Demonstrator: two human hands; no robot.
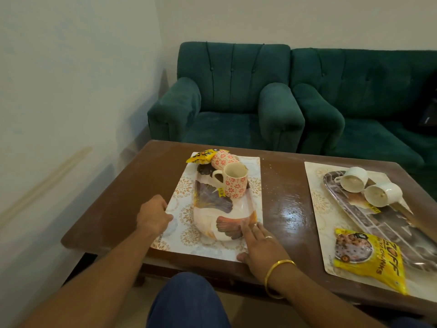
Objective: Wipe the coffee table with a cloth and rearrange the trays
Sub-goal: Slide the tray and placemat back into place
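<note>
Coffee table: dark brown wooden coffee table (132,185), its top dusty and speckled with crumbs between the two mats.
Left mat: pale placemat with gold flower prints (182,195), lying from near the front edge toward the far edge, left of the table's middle.
Leaf tray: oblong leaf-print tray (212,209) resting on the left mat, with a small yellow price sticker on its left rim; the figures are too small to read surely.
Patterned mugs: one red-flowered mug (234,182) standing upright on the tray, a second flowered mug (221,158) lying on its side at the tray's far end.
Small packet: yellow snack packet (201,157) at the far end of the tray, its print unreadable.
Left hand: left hand (152,215) curled over the left edge of the left mat, fingers closed on the edge.
Right hand: right hand (259,245) flat and spread, fingertips touching the near end of the leaf tray, thumb at the mat's front right corner; it grips nothing. A ring and a gold bangle (276,278) show.
Right mat: second placemat (316,209) near the table's right edge.
Grey tray: grey patterned tray (387,221) on the right mat, holding two white cups (369,189) tipped on their sides.
Large packet: yellow packet (369,259) at the right mat's front edge, partly on the grey tray, printed "CHUNKS" below larger letters that are hard to read.
Behind: green sofa (236,95) beyond the far edge.
</note>
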